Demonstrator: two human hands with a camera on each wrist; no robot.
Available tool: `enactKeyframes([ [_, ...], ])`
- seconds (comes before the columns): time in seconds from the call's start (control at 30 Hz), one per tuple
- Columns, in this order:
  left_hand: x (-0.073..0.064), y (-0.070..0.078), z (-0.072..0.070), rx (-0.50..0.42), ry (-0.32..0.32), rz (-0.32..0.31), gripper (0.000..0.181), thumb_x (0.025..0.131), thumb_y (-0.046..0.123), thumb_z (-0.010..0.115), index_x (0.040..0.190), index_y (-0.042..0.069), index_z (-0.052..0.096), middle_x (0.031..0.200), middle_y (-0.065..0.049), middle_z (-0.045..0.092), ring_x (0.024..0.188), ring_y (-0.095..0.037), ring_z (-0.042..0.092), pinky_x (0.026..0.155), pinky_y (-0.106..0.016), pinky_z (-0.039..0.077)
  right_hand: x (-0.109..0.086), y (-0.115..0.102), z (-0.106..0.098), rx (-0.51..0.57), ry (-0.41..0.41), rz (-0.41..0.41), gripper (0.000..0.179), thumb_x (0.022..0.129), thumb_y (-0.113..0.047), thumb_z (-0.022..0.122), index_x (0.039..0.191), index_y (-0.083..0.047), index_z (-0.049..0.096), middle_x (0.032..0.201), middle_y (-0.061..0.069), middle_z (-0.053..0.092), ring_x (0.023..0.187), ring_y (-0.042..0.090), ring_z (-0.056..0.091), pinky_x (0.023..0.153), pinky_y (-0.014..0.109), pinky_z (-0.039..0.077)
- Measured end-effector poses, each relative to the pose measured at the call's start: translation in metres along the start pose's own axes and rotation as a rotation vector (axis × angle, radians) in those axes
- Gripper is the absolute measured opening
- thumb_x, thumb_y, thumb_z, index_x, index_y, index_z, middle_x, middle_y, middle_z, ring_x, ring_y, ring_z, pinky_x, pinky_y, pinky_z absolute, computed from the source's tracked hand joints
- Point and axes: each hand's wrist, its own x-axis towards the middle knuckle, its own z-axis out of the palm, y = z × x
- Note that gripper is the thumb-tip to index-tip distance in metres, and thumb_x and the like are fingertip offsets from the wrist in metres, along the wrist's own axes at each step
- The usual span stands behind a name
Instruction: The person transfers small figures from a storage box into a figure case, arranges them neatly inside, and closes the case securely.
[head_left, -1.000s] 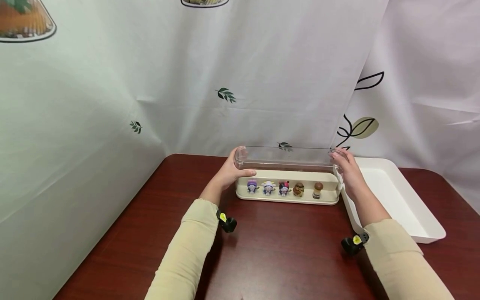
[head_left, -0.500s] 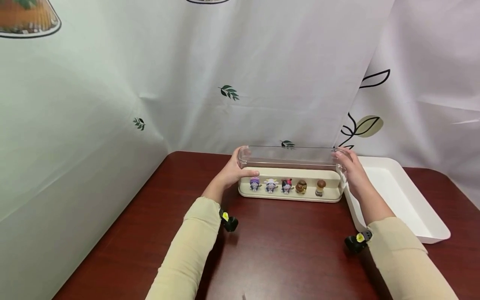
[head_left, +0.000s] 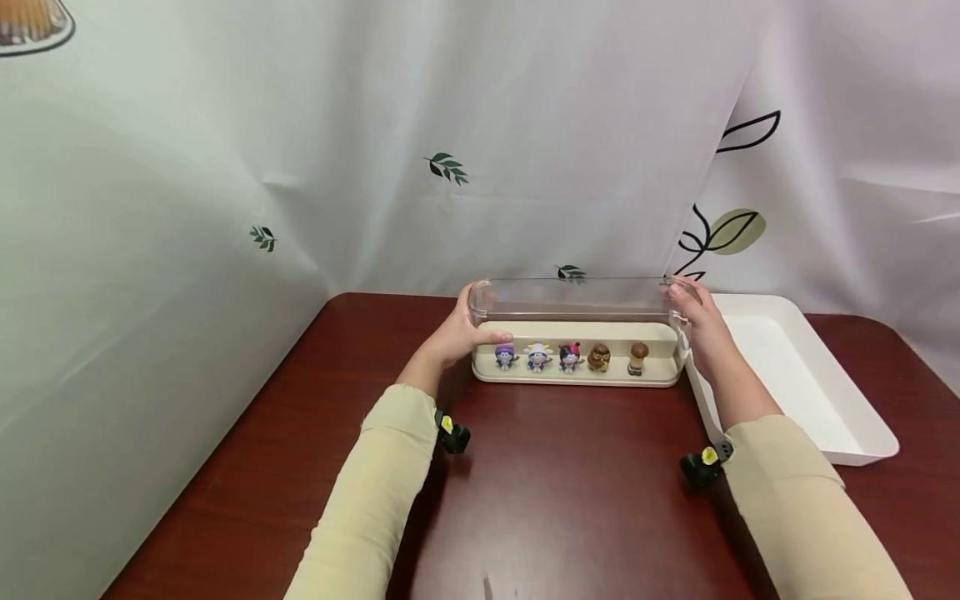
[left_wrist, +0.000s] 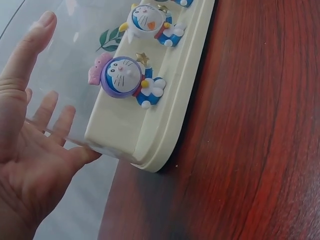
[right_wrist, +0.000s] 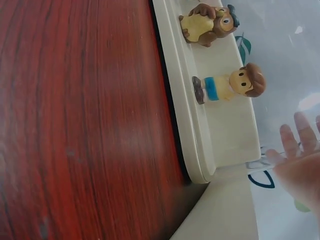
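Note:
A long transparent cover (head_left: 577,297) stands raised over the back of a cream display base (head_left: 645,332). My left hand (head_left: 459,335) grips the cover's left end, thumb in front and fingers spread behind the clear plastic. At the other end my right hand (head_left: 702,323) holds it, fingertips at the top corner. Several small figures stand in a row on the base: a purple-hooded Doraemon figure (left_wrist: 122,76), a white horned one (left_wrist: 146,20), one with a red and black hood (head_left: 570,357), an owl (right_wrist: 210,25) and a brown-haired boy (right_wrist: 229,85).
A white rectangular tray (head_left: 870,457) lies on the right, partly behind my right forearm. Everything rests on a dark red wood-grain table (head_left: 570,483). A pale curtain (head_left: 360,167) with leaf prints hangs close behind and to the left.

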Motion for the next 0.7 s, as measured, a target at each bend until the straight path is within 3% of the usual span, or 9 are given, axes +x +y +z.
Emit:
enactKeyframes([
  [0.17, 0.004, 0.001, -0.005, 0.052, -0.035, -0.014, 0.097, 0.073, 0.003, 0.077, 0.144, 0.018, 0.012, 0.145, -0.014, 0.027, 0.134, -0.023, 0.025, 0.106, -0.043, 0.024, 0.0, 0.002, 0.005, 0.035, 0.044, 0.015, 0.039, 0.096, -0.039, 0.047, 0.13, -0.022, 0.037, 0.108, -0.017, 0.051, 0.128, 0.024, 0.025, 0.108, 0.044, 0.007],
  [0.3, 0.005, -0.002, -0.006, 0.065, -0.031, -0.034, 0.098, 0.073, 0.001, 0.077, 0.145, 0.016, 0.013, 0.145, -0.017, 0.028, 0.134, -0.022, 0.025, 0.106, -0.04, 0.023, -0.003, 0.006, 0.009, 0.013, 0.084, 0.038, 0.049, 0.096, -0.039, 0.047, 0.136, -0.016, 0.034, 0.101, -0.023, 0.051, 0.128, 0.021, 0.028, 0.109, 0.043, 0.007],
  [0.47, 0.007, -0.002, -0.004, 0.088, -0.015, -0.058, 0.099, 0.072, 0.003, 0.079, 0.145, 0.015, 0.014, 0.145, -0.019, 0.028, 0.134, -0.026, 0.027, 0.106, -0.04, 0.024, -0.004, 0.011, 0.016, -0.066, 0.226, 0.028, 0.045, 0.096, -0.041, 0.043, 0.133, -0.014, 0.04, 0.095, -0.025, 0.054, 0.117, 0.017, 0.04, 0.103, 0.037, 0.02],
  [0.57, 0.008, 0.001, -0.004, 0.129, -0.019, -0.085, 0.1, 0.072, 0.007, 0.08, 0.146, 0.015, 0.014, 0.147, -0.018, 0.025, 0.134, -0.027, 0.027, 0.106, -0.04, 0.025, -0.004, 0.013, 0.019, -0.119, 0.309, 0.027, 0.038, 0.099, -0.042, 0.034, 0.125, -0.017, 0.046, 0.103, -0.012, 0.058, 0.113, 0.019, 0.044, 0.098, 0.035, 0.028],
  [0.7, 0.006, 0.012, -0.011, 0.232, -0.056, -0.18, 0.107, 0.074, 0.016, 0.079, 0.148, 0.017, 0.002, 0.15, -0.018, 0.015, 0.135, -0.028, 0.022, 0.107, -0.041, 0.022, -0.003, 0.008, 0.017, -0.272, 0.341, 0.043, 0.055, 0.099, -0.047, 0.021, 0.129, -0.009, 0.049, 0.131, 0.012, 0.05, 0.123, 0.026, 0.039, 0.101, 0.039, 0.027],
])
